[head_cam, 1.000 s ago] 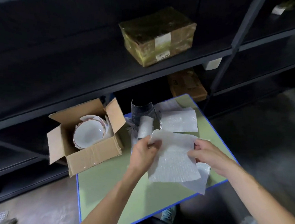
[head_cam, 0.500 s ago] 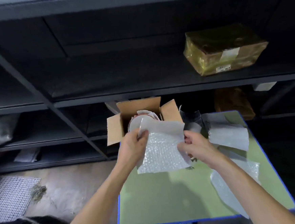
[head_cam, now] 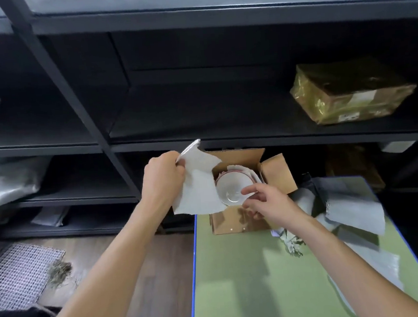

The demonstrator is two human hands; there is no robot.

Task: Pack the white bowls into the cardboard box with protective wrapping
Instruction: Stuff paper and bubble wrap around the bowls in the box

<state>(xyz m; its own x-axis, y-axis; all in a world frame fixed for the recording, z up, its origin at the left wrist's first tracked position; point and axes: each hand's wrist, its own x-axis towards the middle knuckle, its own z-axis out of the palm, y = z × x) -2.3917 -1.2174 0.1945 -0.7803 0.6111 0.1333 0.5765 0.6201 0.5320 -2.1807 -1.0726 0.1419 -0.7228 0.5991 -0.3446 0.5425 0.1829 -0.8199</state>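
Wrapping is in play on my feed: the left hand is closed round the top edge of a sheet of bubble wrap, thumb and fingers pinching it. The sheet hangs from that grip over the left side of the cardboard box, hiding the box's left wall from me. The box stands at the far left corner of the green table, close to the dark shelving. Its flaps are open: the back one upright, the right one splayed outward. Inside it I see a white bowl, mouth up, with white padding tucked round its far and right sides.

The right hand is at the box's near right edge, thumb reaching out over the bowl's rim and the other fingers loosely curled in front of the box wall. I cannot tell whether it touches the bowl or has hold of anything.

To the right of the box, loose sheets of wrap lie crumpled and overlapping on the table, some running toward its right edge. On the shelf above and to the right sits a gold-wrapped parcel with a pale label. Down on the floor at the left lies a mesh mat.
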